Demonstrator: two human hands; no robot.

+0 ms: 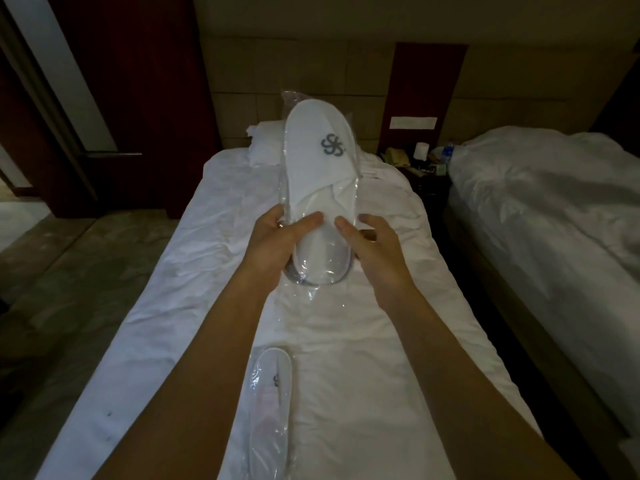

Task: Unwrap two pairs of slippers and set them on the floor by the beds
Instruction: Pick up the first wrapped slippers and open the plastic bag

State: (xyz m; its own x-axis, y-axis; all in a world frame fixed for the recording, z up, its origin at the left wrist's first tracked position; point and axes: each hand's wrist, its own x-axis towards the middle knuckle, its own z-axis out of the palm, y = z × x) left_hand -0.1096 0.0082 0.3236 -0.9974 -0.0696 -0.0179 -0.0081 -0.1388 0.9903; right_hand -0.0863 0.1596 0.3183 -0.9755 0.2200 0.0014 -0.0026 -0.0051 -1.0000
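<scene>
A white slipper pack (318,161) with a grey logo, sealed in clear plastic, is held upright above the near bed (363,341). My left hand (277,244) grips its lower left edge, thumb across the front. My right hand (374,251) grips the lower right edge, thumb on the plastic. A second wrapped slipper pack (270,403) lies flat on the bed's white cover, between my forearms, toe end pointing away from me.
A second bed (554,220) with a white cover stands at the right across a narrow dark gap. A nightstand (422,168) with a phone, a bottle and small items sits between the headboards. Stone floor (62,278) runs along the left, with a dark wooden door behind.
</scene>
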